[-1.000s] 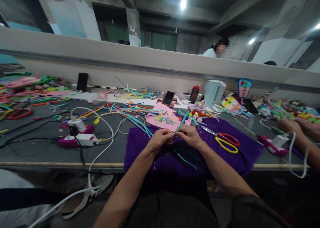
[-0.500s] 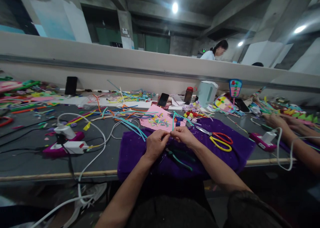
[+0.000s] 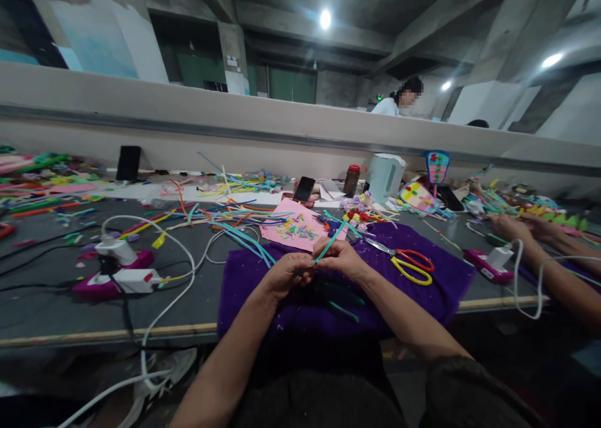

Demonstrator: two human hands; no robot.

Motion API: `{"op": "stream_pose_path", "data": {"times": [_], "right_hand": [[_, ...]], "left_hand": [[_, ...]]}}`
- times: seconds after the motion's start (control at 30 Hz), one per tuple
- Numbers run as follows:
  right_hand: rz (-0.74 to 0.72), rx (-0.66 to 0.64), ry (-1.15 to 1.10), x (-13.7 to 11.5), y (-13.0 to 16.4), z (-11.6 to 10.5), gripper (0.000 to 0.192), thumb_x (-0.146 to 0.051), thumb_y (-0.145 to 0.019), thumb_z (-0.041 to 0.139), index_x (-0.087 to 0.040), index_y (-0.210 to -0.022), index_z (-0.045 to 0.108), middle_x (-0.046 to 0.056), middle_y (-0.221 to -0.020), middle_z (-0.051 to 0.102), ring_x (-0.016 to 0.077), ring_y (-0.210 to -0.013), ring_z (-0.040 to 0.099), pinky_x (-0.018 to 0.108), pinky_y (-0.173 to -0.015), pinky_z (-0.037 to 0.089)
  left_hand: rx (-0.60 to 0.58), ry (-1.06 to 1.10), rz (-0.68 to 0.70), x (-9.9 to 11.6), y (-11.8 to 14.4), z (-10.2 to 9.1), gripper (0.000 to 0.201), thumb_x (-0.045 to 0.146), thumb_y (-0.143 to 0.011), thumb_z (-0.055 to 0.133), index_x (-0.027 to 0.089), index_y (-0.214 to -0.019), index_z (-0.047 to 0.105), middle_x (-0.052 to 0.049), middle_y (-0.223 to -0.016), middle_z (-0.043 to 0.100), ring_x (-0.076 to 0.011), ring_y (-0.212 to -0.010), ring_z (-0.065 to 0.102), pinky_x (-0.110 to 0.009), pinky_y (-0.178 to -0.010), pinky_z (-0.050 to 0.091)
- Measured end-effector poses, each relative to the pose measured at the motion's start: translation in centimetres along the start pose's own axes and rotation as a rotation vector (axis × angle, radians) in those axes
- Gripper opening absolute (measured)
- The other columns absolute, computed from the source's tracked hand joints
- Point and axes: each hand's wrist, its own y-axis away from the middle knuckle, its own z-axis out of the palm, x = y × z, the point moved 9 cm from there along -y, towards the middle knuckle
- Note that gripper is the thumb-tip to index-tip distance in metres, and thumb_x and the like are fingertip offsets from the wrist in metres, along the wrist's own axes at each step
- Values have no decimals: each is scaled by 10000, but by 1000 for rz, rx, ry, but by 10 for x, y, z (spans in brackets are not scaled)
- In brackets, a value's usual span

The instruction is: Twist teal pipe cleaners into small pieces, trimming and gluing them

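**Teal strip pinched over the purple cloth**

We pinched the teal strip (image 3: 330, 243) between our left hand (image 3: 285, 274) and right hand (image 3: 341, 257), above the purple cloth (image 3: 422, 293) on the tabletop (image 3: 56, 303). We judged that a loose pinch could drop it among the pliers (image 3: 340, 298) below.

Both hands, left hand (image 3: 285, 273) and right hand (image 3: 342, 257), are pinching a teal strip (image 3: 329, 243) above the purple cloth (image 3: 436, 293), scissors (image 3: 406, 263) lying near.

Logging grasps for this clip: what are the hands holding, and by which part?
Both hands pinch one teal strip at its lower end: the left hand and the right hand meet there, and the upper end sticks up free.
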Motion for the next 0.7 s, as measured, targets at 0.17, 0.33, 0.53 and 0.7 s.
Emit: {"op": "stream_pose_path", "data": {"times": [0.17,0.33,0.53,0.7], "right_hand": [[-214,52,268,-26,2,-1,118,-294,-680,663,-181,-713,665,20,-718,567,138,-700,535,269,-663,427],[-227,110,390,-29,3,-4,143,-316,-706,625,-182,-661,642,31,-682,589,152,-673,544,282,-645,434],[70,351,214,5,1,-20,154,-287,-642,626,-161,-575,569,-30,-512,499,83,-465,432,209,-449,333],[294,391,-153,40,0,-14,211,-277,-611,606,-169,-514,453,-77,-402,391,48,-343,299,195,-356,209]], "left_hand": [[28,-53,7,0,1,-2,213,296,-622,636,135,-561,510,28,-440,480,-59,-387,423,-182,-405,257],[88,-126,67,6,3,-5,242,343,-635,651,135,-610,530,26,-494,505,-55,-434,425,-177,-439,270],[346,-459,377,36,15,-9,179,350,-677,594,173,-657,578,7,-591,535,-110,-547,465,-225,-542,348],[554,-938,661,60,37,10,103,291,-718,554,227,-693,630,-62,-761,598,-199,-848,509,-269,-751,358]]}}
